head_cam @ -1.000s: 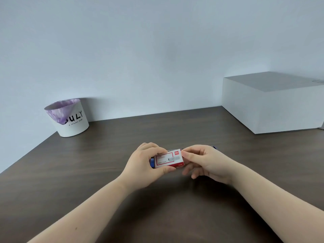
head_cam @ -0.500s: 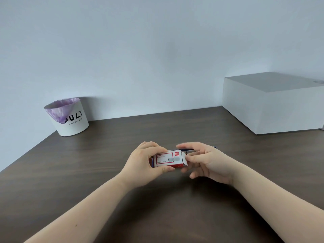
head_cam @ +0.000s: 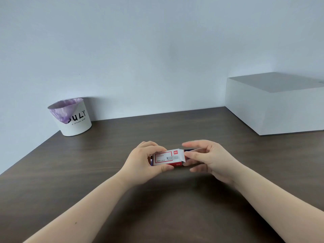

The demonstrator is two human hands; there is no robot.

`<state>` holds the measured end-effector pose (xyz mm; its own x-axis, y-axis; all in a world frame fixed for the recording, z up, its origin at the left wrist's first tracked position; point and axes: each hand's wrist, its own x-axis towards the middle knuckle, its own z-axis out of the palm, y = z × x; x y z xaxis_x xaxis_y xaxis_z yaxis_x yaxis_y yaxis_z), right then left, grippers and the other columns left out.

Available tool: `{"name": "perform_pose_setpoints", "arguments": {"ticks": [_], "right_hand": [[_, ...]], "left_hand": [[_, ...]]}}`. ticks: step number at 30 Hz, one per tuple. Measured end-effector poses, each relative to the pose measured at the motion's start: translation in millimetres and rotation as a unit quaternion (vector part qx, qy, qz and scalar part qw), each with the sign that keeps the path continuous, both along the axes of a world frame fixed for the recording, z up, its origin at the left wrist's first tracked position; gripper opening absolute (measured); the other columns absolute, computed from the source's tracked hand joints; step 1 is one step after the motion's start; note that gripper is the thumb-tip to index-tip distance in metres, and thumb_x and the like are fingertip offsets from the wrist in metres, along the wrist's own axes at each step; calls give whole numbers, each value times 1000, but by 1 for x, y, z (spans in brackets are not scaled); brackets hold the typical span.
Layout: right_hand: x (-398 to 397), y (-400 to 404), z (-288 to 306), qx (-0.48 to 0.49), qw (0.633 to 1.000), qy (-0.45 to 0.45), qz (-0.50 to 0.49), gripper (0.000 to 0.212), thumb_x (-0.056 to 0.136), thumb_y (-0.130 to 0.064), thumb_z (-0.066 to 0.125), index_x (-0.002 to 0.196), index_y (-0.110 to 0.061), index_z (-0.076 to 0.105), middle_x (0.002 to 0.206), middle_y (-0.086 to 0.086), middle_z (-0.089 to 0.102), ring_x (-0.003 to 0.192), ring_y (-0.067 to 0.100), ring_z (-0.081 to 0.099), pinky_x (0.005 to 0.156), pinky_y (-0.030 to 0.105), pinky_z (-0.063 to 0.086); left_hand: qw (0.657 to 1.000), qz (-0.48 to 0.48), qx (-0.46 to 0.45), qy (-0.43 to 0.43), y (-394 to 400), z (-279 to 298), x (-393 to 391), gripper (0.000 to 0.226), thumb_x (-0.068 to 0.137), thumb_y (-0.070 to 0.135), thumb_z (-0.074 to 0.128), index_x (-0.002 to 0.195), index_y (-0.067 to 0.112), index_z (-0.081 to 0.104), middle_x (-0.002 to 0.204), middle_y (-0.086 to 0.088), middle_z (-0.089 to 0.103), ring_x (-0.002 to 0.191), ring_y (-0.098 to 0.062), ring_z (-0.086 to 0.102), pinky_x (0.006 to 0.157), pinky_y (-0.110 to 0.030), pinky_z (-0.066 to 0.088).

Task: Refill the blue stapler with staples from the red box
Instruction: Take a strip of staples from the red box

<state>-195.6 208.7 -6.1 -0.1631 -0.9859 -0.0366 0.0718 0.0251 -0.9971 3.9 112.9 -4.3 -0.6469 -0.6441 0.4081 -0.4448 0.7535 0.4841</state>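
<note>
Above the middle of the dark wooden desk [head_cam: 73,172], both hands hold the red box [head_cam: 167,158] just off the surface. The left hand [head_cam: 140,163] pinches the box at its left end: the thumb presses on the lower front edge and the fingers wrap over the top and back. The box lies lengthwise, with its white label facing the camera. At its right end a white flap [head_cam: 182,155] stands open, tilted outward.

The right hand [head_cam: 208,158] is at the open end. Its thumb and fingertips are partly curled and close to the flap; motion blur makes it impossible to tell whether they pinch the flap or only touch it. The index finger extends leftward above the box.

The blue stapler [head_cam: 190,150] is mostly hidden behind the box and the right hand. Only a dark blue strip shows above the flap, and a small blue trace shows at the left end of the box. Whether it rests on the desk cannot be told.

At the far left, against the wall, stands a white bin [head_cam: 77,123] with a purple liner. At the far right sits a large white box [head_cam: 277,109], well apart from the hands.
</note>
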Motion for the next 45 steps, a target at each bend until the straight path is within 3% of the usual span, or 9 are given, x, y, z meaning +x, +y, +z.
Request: {"name": "perform_pose_setpoints", "arguments": {"ticks": [4,11,17,20,27,30,33,38,45], "right_hand": [[2,3,2,-28,994,93,46,56,72,-8,78,123,-24,60,113,-2,68,95,11,69,64,30,59],[-1,5,4,-55,977,205,28,46,72,-9,78,117,-15,67,103,-2,72,78,8,73,70,18,56],[-14,5,4,-34,982,184,10,42,72,-7,78,111,-17,69,97,7,73,73,18,73,71,20,57],[-11,3,3,-27,979,200,28,41,71,-8,79,109,-18,69,91,8,72,70,9,67,67,21,57],[-8,3,2,-27,943,329,36,37,72,-28,79,99,-46,63,89,-4,71,71,3,63,72,21,55],[-10,1,-2,-31,941,335,39,38,70,-31,79,105,-41,64,82,-4,68,61,1,59,66,19,51],[-9,2,-3,-51,922,382,20,35,74,-39,74,108,-39,65,82,-10,65,70,3,59,71,13,46],[-2,-4,-1,-145,876,460,-14,8,81,-23,70,85,-28,72,85,-8,60,74,6,52,63,8,38],[7,-8,-3,-117,815,566,46,10,82,-23,67,86,-18,75,91,-1,61,91,12,53,77,0,28]], "left_hand": [[1000,-10,3,-6,2,2,-3,45,63,48,77,102,29,67,95,16,61,95,-5,53,76,-17,46],[999,-19,14,-33,3,7,-2,41,64,48,76,101,32,67,92,21,59,94,-4,54,74,-13,42],[999,14,41,-22,-6,17,15,34,62,45,79,92,35,67,92,17,62,90,1,57,69,-4,40],[999,5,49,-9,-6,26,18,33,62,43,79,91,32,68,91,14,64,87,-1,59,70,-9,45],[998,-11,55,-2,-5,28,19,37,61,45,79,92,29,69,93,12,66,87,-4,61,71,-18,51],[998,-8,67,8,-6,22,20,37,61,43,80,93,29,69,93,12,66,87,-3,61,73,-15,50],[997,-9,77,18,-5,12,22,36,61,40,81,93,29,69,94,11,68,88,-4,61,76,-17,50],[996,-11,82,30,-5,2,24,35,62,37,81,94,31,68,95,13,66,90,-4,61,77,-17,52],[998,-30,58,5,-6,-5,18,41,63,41,79,100,30,67,96,20,62,92,-5,60,78,-19,54]]}}
